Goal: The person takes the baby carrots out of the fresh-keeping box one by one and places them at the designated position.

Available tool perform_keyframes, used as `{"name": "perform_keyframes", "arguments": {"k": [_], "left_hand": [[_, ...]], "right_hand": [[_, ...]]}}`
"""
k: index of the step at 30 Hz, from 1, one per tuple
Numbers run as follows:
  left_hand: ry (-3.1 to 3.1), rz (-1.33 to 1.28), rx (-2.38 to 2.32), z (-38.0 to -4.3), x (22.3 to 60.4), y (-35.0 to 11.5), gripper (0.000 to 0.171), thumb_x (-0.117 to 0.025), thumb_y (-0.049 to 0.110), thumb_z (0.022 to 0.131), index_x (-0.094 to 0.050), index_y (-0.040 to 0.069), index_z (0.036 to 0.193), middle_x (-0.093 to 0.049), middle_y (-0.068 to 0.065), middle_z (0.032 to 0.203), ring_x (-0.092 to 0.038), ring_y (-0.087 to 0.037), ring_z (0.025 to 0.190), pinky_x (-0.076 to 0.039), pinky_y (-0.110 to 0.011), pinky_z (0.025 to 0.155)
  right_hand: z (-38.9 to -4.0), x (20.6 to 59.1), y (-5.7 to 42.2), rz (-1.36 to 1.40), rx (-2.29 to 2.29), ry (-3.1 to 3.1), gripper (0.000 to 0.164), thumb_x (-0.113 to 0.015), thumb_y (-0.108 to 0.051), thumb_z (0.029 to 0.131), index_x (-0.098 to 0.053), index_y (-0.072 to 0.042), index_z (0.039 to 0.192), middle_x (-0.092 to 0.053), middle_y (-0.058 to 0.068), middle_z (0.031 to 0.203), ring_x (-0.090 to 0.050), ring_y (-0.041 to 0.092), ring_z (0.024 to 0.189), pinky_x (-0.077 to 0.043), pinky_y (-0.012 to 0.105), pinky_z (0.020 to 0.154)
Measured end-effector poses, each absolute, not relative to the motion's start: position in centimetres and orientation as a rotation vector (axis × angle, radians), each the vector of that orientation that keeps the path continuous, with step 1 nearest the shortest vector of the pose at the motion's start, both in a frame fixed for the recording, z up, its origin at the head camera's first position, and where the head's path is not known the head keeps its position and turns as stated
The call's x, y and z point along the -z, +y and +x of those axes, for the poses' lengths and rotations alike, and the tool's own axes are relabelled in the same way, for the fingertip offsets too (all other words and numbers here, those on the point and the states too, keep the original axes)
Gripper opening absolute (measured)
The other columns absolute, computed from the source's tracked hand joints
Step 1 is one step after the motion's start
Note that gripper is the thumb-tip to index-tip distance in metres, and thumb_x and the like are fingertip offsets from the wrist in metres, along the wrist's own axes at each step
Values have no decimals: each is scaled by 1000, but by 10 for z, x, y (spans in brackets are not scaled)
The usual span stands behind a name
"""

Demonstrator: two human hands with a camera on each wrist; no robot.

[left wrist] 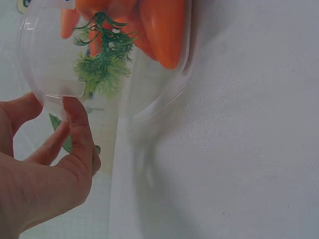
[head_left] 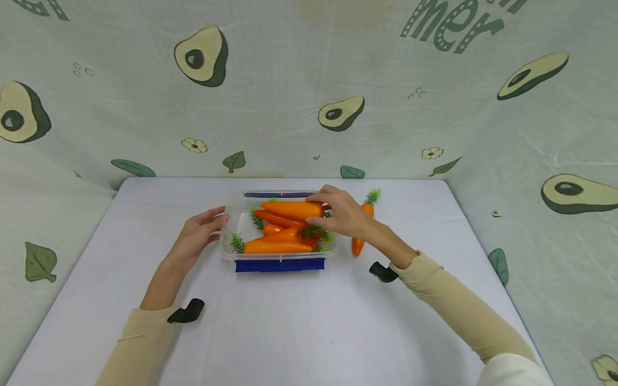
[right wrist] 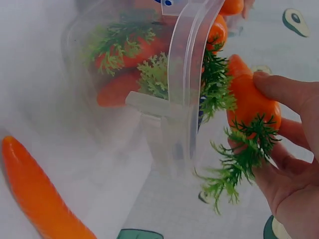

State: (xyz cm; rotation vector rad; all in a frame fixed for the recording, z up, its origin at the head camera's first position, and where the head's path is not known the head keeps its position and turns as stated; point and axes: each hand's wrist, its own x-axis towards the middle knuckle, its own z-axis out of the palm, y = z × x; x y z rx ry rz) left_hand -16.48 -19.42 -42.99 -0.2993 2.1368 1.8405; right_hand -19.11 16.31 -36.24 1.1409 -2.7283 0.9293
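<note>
Left hand (head_left: 195, 236): thumb and fingers pinch the clear container (head_left: 241, 222) at its left edge.
Right hand (head_left: 343, 212): grips the upper carrot (head_left: 289, 209) by its leafy end.
Upper carrot: above the other carrots (head_left: 277, 247), toward the container's far edge.
Clear container: near the table's (head_left: 299, 332) far edge.
Loose carrot (head_left: 358, 245): on the table, near the container's right edge.

A white table (head_left: 289, 332) bears a clear box (head_left: 280, 264) and carrot (head_left: 358, 246).
</note>
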Motion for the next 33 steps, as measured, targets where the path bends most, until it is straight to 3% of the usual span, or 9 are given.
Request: {"name": "perform_keyframes", "arguments": {"k": [10, 27, 33], "left_hand": [[2147, -300, -1837, -165, 430, -194, 72, -63, 45, 102, -37, 12, 160, -42, -14, 158, -47, -29, 133, -49, -14, 88], [2133, -309, -1843, -166, 429, -192, 70, -63, 43, 102, -37, 12, 160, -41, -12, 159, -46, -27, 133, -49, -16, 89], [2129, -313, -1844, -165, 429, -192, 70, -62, 43, 103, -37, 12, 160, -41, -12, 159, -46, -28, 133, -48, -17, 91]], "right_hand": [[-187, 354, 186, 937, -1143, -2699, 42, -85, -15, 87, -71, 1, 123, -66, 12, 113, -66, 25, 101, -60, 39, 85], [-178, 367, 232, 467, -1287, -2652, 44, -85, -19, 88, -71, 0, 125, -65, 14, 111, -64, 27, 99, -59, 45, 86], [-174, 375, 248, 343, -1268, -2643, 45, -85, -20, 88, -70, -1, 125, -65, 14, 114, -64, 27, 103, -58, 31, 84]]}}
